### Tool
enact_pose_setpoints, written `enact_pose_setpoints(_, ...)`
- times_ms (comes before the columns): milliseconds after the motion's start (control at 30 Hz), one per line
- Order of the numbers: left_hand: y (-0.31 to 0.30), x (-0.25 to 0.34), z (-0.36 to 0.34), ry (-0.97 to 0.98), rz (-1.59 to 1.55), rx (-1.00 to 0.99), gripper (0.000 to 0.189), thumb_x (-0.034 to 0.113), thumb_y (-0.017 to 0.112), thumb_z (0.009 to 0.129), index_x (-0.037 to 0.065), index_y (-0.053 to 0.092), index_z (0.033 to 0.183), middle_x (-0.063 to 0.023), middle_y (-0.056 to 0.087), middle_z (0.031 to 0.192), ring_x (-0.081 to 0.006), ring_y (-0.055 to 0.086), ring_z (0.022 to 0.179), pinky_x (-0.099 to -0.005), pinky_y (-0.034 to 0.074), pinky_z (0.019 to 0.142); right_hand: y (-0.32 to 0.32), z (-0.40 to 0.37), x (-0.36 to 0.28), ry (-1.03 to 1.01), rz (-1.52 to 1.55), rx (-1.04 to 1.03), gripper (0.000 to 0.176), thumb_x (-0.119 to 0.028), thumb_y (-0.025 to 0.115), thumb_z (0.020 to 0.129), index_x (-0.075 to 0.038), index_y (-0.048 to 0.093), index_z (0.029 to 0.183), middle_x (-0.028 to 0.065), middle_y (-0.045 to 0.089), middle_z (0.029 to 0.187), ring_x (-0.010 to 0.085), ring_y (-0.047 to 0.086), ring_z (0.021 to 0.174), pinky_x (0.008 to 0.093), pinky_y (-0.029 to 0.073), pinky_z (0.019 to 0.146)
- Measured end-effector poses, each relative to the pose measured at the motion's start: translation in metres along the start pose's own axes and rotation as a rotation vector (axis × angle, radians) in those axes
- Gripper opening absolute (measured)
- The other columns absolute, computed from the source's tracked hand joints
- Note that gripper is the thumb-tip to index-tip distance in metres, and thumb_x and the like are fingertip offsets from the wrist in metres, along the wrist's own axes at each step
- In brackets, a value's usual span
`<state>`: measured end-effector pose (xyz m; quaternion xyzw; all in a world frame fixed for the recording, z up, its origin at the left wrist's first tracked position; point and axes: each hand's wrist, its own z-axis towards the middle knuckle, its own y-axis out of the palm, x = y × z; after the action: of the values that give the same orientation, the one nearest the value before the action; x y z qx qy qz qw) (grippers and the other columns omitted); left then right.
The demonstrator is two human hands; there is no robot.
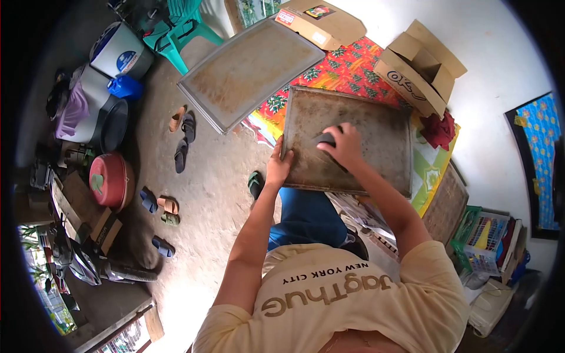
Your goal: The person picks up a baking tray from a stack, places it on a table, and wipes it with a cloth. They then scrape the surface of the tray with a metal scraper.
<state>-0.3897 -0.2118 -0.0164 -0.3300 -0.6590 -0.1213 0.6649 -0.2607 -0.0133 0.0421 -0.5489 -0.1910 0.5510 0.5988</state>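
Note:
A worn metal tray (376, 141) with brown stains lies tilted before me, over the table's near edge. My left hand (278, 165) grips its left rim, thumb on top. My right hand (346, 144) is closed around a dark scraper or pad (325, 140) and presses it on the tray's surface, left of the middle. Further up and to the left, a second stained tray (247, 70), seemingly stacked on others, juts out past the table's edge. Neither hand touches it.
A red patterned cloth (353, 67) covers the table. On it are a flat cardboard box (329, 23), an open carton (421, 70) and a dark red rag (438, 130). Slippers (182, 154) lie on the floor at left; a basket (485, 238) stands at right.

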Motion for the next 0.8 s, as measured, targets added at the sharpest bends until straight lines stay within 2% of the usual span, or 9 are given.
enact_pose_setpoints(133, 0.001, -0.003, -0.001, -0.020, -0.036, -0.009, 0.065, 0.017, 0.064, 0.092, 0.013, 0.037, 0.151, -0.0227, 0.057, 0.134, -0.0293, 0.055, 0.127, -0.0341, 0.040, 0.105, -0.043, -0.009, 0.038, 0.359, -0.138, 0.213, 0.050, -0.048, 0.080, 0.069, -0.019, 0.064, 0.106, 0.0130, 0.053, 0.100, 0.0365, 0.053, 0.099, 0.0476, 0.045, 0.081)
enact_pose_setpoints(233, 0.002, -0.011, 0.002, -0.046, -0.105, -0.023, 0.064, 0.017, 0.063, 0.093, 0.012, 0.036, 0.150, -0.0220, 0.057, 0.135, -0.0282, 0.055, 0.126, -0.0335, 0.040, 0.105, -0.063, -0.020, 0.067, 0.584, -0.409, 0.220, 0.055, -0.050, 0.081, 0.068, -0.017, 0.063, 0.107, 0.0131, 0.055, 0.102, 0.0357, 0.056, 0.097, 0.0469, 0.047, 0.082)
enact_pose_setpoints(300, 0.003, -0.012, 0.003, -0.067, -0.152, -0.038, 0.063, 0.015, 0.063, 0.093, 0.010, 0.037, 0.150, -0.0197, 0.055, 0.138, -0.0264, 0.053, 0.128, -0.0328, 0.039, 0.106, -0.058, -0.026, 0.077, 0.625, -0.380, 0.168, 0.057, -0.050, 0.081, 0.068, -0.015, 0.062, 0.109, 0.0131, 0.055, 0.106, 0.0351, 0.056, 0.099, 0.0472, 0.047, 0.082)
enact_pose_setpoints(367, 0.005, -0.021, 0.007, -0.026, -0.119, -0.018, 0.063, 0.013, 0.063, 0.094, 0.010, 0.036, 0.151, -0.0147, 0.058, 0.133, -0.0203, 0.055, 0.118, -0.0307, 0.043, 0.100, -0.041, -0.025, 0.070, 0.632, -0.332, 0.095, 0.057, -0.050, 0.081, 0.068, -0.015, 0.063, 0.110, 0.0128, 0.055, 0.114, 0.0339, 0.055, 0.105, 0.0478, 0.046, 0.085)
enact_pose_setpoints(400, 0.006, -0.024, 0.007, -0.005, -0.101, -0.007, 0.063, 0.012, 0.064, 0.094, 0.010, 0.036, 0.151, -0.0122, 0.059, 0.130, -0.0172, 0.056, 0.113, -0.0296, 0.045, 0.097, -0.035, -0.022, 0.043, 0.567, -0.342, 0.052, 0.057, -0.049, 0.081, 0.068, -0.016, 0.063, 0.110, 0.0118, 0.054, 0.114, 0.0331, 0.054, 0.106, 0.0475, 0.045, 0.085)
enact_pose_setpoints(533, 0.002, -0.006, 0.001, -0.028, -0.113, -0.029, 0.063, 0.013, 0.063, 0.093, 0.007, 0.036, 0.150, -0.0175, 0.052, 0.142, -0.0245, 0.050, 0.131, -0.0327, 0.037, 0.108, -0.018, -0.027, -0.005, 0.265, -0.333, 0.036, 0.053, -0.048, 0.080, 0.068, -0.016, 0.063, 0.107, 0.0093, 0.054, 0.112, 0.0315, 0.053, 0.105, 0.0455, 0.044, 0.084)
enact_pose_setpoints(667, 0.002, -0.005, 0.002, -0.002, -0.055, -0.013, 0.063, 0.013, 0.063, 0.093, 0.008, 0.036, 0.150, -0.0191, 0.055, 0.138, -0.0249, 0.053, 0.128, -0.0332, 0.039, 0.106, -0.037, -0.012, 0.070, 0.537, -0.447, 0.221, 0.051, -0.045, 0.079, 0.070, -0.015, 0.060, 0.107, 0.0099, 0.054, 0.110, 0.0320, 0.053, 0.103, 0.0481, 0.043, 0.083)
enact_pose_setpoints(767, 0.003, -0.005, 0.001, -0.003, -0.040, -0.008, 0.063, 0.014, 0.062, 0.094, 0.008, 0.035, 0.150, -0.0200, 0.057, 0.135, -0.0258, 0.055, 0.125, -0.0339, 0.041, 0.104, -0.033, -0.014, 0.068, 0.601, -0.423, 0.212, 0.052, -0.044, 0.080, 0.070, -0.015, 0.059, 0.109, 0.0109, 0.054, 0.109, 0.0325, 0.053, 0.103, 0.0486, 0.043, 0.082)
enact_pose_setpoints(800, 0.003, 0.001, -0.001, -0.016, -0.051, -0.005, 0.063, 0.015, 0.062, 0.094, 0.008, 0.035, 0.150, -0.0202, 0.058, 0.134, -0.0262, 0.056, 0.124, -0.0342, 0.042, 0.103, -0.026, -0.016, 0.049, 0.533, -0.387, 0.164, 0.053, -0.044, 0.080, 0.071, -0.014, 0.059, 0.109, 0.0114, 0.054, 0.109, 0.0327, 0.053, 0.103, 0.0483, 0.043, 0.083)
